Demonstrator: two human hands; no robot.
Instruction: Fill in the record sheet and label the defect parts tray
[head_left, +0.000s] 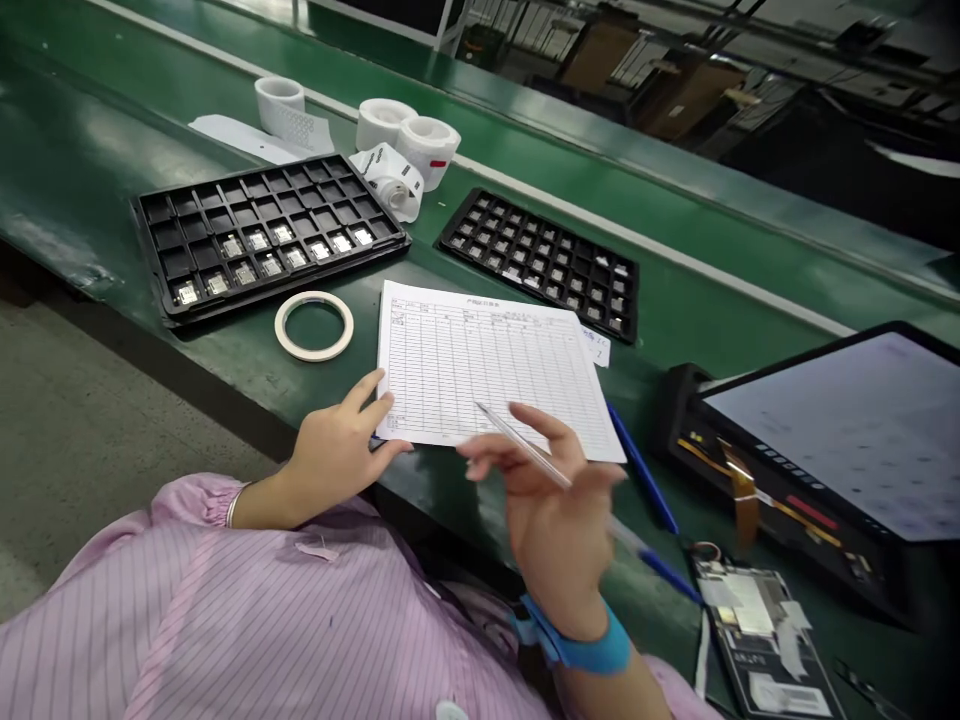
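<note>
A printed form with a grid of rows (495, 365) lies on the green bench. My left hand (339, 440) rests at its lower left corner, fingers apart, fingertips touching the paper's edge. Over the lower right part of the form is my right hand (559, 510), palm turned partly up, holding a clear pen (525, 447) between thumb and fingers. The pen's tip points up and left over the form. A blue band is on my right wrist. Beside the form's right edge lies a blue pen (643, 470).
Behind the form are a large black tray (281, 285) and a smaller one (540, 245), both with small metal parts. A tape ring (313, 326) and white label rolls (429, 150) lie nearby. At right are a tilted screen (862, 430) and an opened device (765, 640).
</note>
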